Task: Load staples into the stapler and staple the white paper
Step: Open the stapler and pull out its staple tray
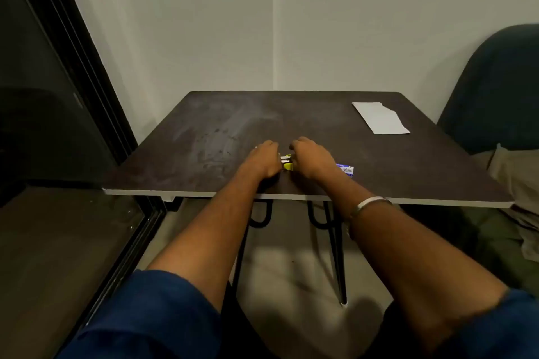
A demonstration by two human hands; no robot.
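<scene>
While both hands are closing around the yellow stapler (287,162) near the table (408,183) front edge, I am seemingly loading it: left hand (262,159) and right hand (310,159) gripping it; next, fetching the white paper (379,118) far right.

Two hands, left hand (264,159) and right hand (310,159); one stapler (287,162), one staple box (346,169), one paper (379,117), one table (204,131), one chair (493,90).

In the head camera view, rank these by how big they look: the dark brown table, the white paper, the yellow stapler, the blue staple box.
1. Dark brown table
2. White paper
3. Yellow stapler and blue staple box: unsure, since the hands hide much of both.
</scene>
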